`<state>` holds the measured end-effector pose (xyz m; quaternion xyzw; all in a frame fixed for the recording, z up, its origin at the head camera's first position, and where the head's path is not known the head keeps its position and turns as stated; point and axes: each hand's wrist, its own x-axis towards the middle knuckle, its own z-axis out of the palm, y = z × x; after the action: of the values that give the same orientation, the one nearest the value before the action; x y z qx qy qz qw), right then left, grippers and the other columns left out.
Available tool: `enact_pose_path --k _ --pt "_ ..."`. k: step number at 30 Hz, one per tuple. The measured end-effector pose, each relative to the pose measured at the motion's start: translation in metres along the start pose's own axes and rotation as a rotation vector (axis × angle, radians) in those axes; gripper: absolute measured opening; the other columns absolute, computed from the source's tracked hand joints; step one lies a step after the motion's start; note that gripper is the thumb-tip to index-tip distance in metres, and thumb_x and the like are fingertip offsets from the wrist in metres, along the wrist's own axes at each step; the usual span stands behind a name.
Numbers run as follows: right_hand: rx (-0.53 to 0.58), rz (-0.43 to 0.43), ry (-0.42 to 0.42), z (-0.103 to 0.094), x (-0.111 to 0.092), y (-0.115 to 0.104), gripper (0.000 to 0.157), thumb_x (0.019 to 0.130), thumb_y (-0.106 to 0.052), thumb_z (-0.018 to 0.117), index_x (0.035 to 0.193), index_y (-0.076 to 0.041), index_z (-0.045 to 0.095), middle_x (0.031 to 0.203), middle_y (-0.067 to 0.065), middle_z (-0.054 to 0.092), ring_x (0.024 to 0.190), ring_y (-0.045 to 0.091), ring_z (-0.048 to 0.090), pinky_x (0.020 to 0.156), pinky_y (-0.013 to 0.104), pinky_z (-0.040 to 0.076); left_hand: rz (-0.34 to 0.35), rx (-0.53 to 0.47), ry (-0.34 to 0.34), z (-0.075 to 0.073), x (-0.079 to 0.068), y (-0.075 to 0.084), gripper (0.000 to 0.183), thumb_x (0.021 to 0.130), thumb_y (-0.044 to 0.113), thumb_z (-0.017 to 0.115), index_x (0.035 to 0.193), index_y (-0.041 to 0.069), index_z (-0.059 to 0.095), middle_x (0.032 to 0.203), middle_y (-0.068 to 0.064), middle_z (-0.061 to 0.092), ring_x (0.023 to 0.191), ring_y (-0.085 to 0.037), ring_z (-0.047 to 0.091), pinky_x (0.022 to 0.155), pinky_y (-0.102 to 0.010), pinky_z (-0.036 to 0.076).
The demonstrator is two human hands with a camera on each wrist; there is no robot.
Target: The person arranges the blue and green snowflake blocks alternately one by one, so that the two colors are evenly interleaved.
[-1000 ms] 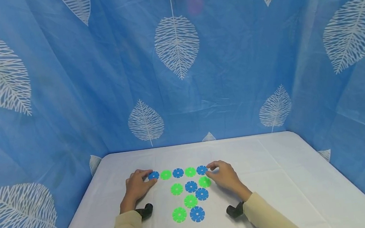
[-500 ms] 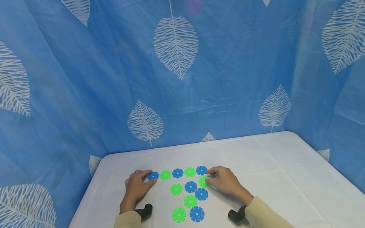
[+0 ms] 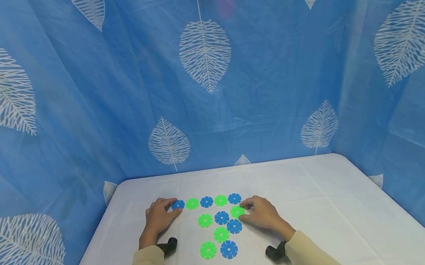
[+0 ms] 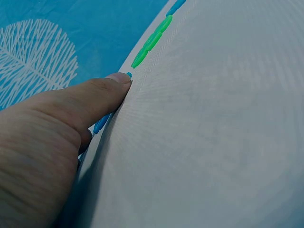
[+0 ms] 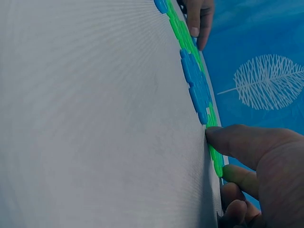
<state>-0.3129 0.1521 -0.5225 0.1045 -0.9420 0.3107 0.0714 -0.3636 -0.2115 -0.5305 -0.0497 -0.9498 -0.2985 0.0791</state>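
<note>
In the head view my left hand [image 3: 159, 220] has thumb and index finger around the edges of a blue notched interlocking disc [image 3: 179, 205], the left end of a far row of alternating blue and green discs. The left wrist view shows the thumb [image 4: 111, 88] at its near rim. My right hand [image 3: 263, 214] pinches a green notched interlocking disc [image 3: 237, 211] between thumb and index finger, just nearer than the row's blue end disc [image 3: 234, 198]. In the right wrist view this green disc [image 5: 216, 159] lies flat between the fingertips.
Between the arms, more discs lie flat on the white table [image 3: 303, 192]: a blue disc [image 3: 221, 218] and a green disc [image 3: 205, 220], with others nearer, including a blue disc [image 3: 228, 249]. A blue leaf-patterned curtain [image 3: 261, 78] surrounds the table's back and sides.
My right hand has come slightly nearer, from beside the row's blue end disc to the green disc below it, and its fingers now pinch that disc. The left hand stays in place.
</note>
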Motion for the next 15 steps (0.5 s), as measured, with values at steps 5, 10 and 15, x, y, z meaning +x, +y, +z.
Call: enact_pose_path --k 5,10,15 --pt "0.006 -0.001 0.000 0.0016 0.0013 0.0016 0.038 0.076 -0.038 0.085 0.108 -0.019 0.077 0.095 -0.007 0.068 0.091 0.012 0.062 0.081 0.039 0.051 0.003 0.004 0.001 -0.0003 -0.0010 -0.0007 0.052 0.086 0.044 0.075 0.131 0.018 0.068 0.126 -0.013 0.062 0.118 -0.034 0.053 0.091 -0.050 0.033" --pt "0.002 -0.009 -0.007 0.0020 0.0023 0.0033 0.037 0.076 -0.039 0.085 0.107 -0.019 0.077 0.095 -0.007 0.068 0.089 0.012 0.061 0.079 0.038 0.050 -0.008 0.004 -0.012 -0.0003 -0.0009 -0.0003 0.053 0.087 0.045 0.075 0.132 0.019 0.067 0.127 -0.013 0.062 0.120 -0.033 0.053 0.093 -0.050 0.033" --pt "0.004 0.000 -0.022 0.0002 0.0030 0.0028 0.036 0.077 -0.037 0.085 0.106 -0.019 0.076 0.096 -0.005 0.069 0.091 0.013 0.062 0.080 0.039 0.051 -0.002 0.007 -0.013 -0.0002 -0.0002 -0.0001 0.053 0.087 0.045 0.075 0.132 0.019 0.067 0.127 -0.013 0.062 0.118 -0.033 0.053 0.091 -0.050 0.034"
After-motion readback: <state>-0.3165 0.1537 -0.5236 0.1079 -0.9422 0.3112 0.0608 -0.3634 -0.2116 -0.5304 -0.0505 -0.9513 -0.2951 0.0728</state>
